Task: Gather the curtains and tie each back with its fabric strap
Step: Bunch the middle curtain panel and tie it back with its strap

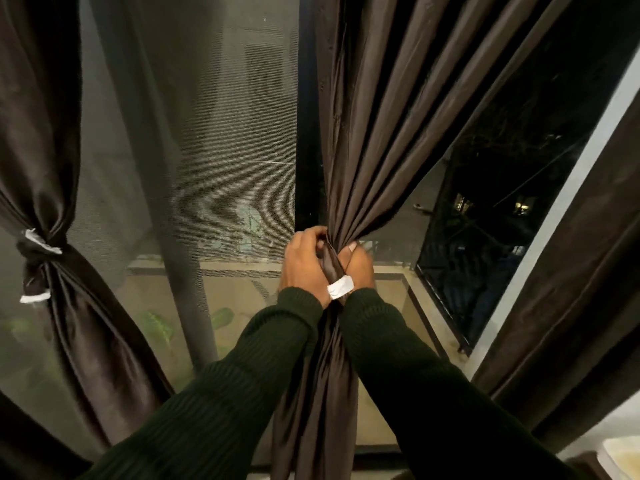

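A dark brown middle curtain (374, 126) hangs in front of me, bunched tight at waist height. My left hand (303, 265) and my right hand (360, 268) grip the gathered folds from either side. Between them runs a brown fabric strap (332, 263) with a white end tab (340, 287), which both hands hold against the bundle. On the left, another brown curtain (45, 150) is tied back by its own knotted strap (36, 261) with white tabs. A third curtain (588, 289) hangs loose at the right.
A mesh screen (207, 150) covers the window on the left of a dark frame post (306, 133). An open window pane with a metal grille (460, 306) stands at the right. A white wall edge (571, 209) runs beside it.
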